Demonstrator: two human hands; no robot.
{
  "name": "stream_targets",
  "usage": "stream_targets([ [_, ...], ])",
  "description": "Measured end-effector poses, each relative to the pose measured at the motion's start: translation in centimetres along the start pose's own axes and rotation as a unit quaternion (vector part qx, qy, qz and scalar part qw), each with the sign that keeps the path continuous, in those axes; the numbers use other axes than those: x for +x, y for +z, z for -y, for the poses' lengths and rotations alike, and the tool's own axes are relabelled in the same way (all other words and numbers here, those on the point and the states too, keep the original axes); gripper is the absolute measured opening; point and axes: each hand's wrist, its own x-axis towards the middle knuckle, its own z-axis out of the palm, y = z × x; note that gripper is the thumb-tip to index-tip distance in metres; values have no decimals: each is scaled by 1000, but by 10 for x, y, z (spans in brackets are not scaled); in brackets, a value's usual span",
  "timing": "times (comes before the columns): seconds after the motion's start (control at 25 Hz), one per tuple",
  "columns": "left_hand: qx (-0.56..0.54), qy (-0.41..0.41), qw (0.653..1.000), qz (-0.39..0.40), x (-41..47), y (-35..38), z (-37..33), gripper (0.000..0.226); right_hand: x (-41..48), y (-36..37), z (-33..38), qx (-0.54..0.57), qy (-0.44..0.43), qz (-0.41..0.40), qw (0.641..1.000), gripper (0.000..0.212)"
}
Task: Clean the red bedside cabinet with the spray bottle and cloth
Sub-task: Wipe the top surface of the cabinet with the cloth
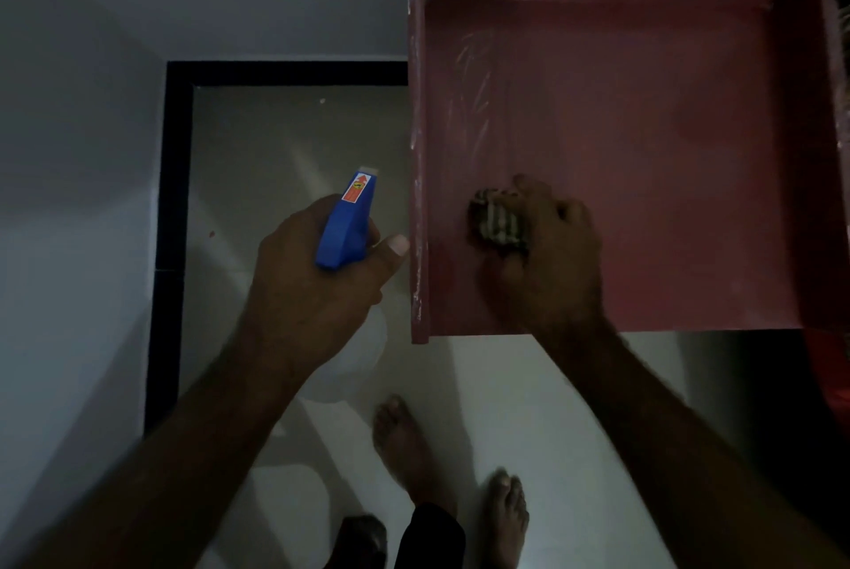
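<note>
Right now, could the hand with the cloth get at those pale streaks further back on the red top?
Probably yes. The right hand presses the cloth on the cabinet top near its front left corner, and the streaks lie straight ahead on bare surface with nothing between.

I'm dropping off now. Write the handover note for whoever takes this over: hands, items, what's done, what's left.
Left hand: holds the spray bottle beside the cabinet's left edge, nozzle pointing away.
Right hand: presses the bunched cloth on the red cabinet top, near-left corner.
Done: streaky marks show on the left part of the top.
Left: wipe the streaks and the remaining surface.
</note>
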Motion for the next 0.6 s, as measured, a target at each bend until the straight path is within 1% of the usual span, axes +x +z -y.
stream_targets([
  [0.04,-5,2,1000,0,2,-1,0,30,4,1,3,-4,12,-10,1000,79],
  [0.08,-10,5,1000,1,4,-3,0,30,3,4,8,-11,-1,3,1000,79],
  [0.16,-23,3,1000,3,8,-3,0,28,-8,9,10,-12,-66,55,996,80],
  [0.24,-31,-4,1000,3,10,-3,0,27,-13,8,6,0,-97,86,992,80],
  [0.4,-14,-4,1000,4,18,-4,-6,26,-2,10,10,12,-91,62,994,83],
  [0.48,-27,-6,1000,-3,22,-4,-10,26,6,13,18,10,-87,64,994,84],
  [0.6,-12,-6,1000,-10,32,-4,-17,28,35,16,28,34,-82,52,995,84],
])
